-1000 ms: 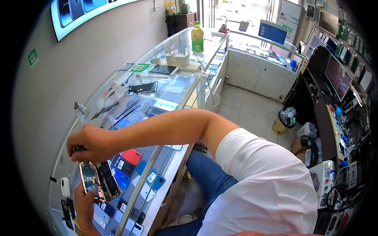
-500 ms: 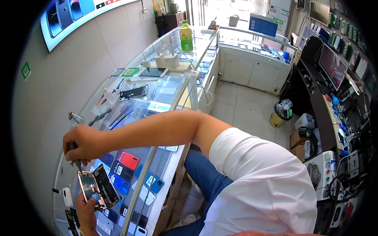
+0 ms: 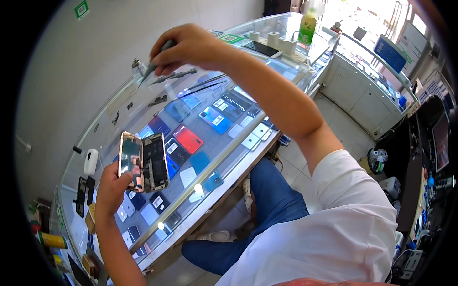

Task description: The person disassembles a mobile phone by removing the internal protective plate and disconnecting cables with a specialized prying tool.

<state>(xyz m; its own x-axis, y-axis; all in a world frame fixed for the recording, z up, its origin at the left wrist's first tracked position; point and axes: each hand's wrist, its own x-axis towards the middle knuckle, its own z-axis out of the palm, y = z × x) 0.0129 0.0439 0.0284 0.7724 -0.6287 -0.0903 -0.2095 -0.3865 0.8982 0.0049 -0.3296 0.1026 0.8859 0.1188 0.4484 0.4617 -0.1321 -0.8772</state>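
My left hand (image 3: 112, 187) grips an opened smartphone (image 3: 130, 159) by its lower edge, thumb across the inside. Its two halves spread like a book, the inner parts exposed. Farther off, above the glass counter (image 3: 107, 143), my right hand (image 3: 183, 47) is closed around a slim grey pointed tool (image 3: 149, 70). The tool's tip points down and left, well apart from the phone; its exact kind is unclear. Near that tip stand a small clear bottle with a metal top (image 3: 138, 66) and a dark rod-like tool (image 3: 174, 76). Small dark parts (image 3: 116, 117) lie on the glass.
Several phones, among them a red one (image 3: 188, 138), show beneath the glass. A white rounded case (image 3: 90, 162) lies to the left, above dark phone parts (image 3: 84, 195). White chargers (image 3: 286, 45) and a green-labelled bottle (image 3: 307, 31) stand at the far end.
My right hand has lifted the tool off the phone and moved it away, up and to the right. My left hand still holds the phone. The view has turned.
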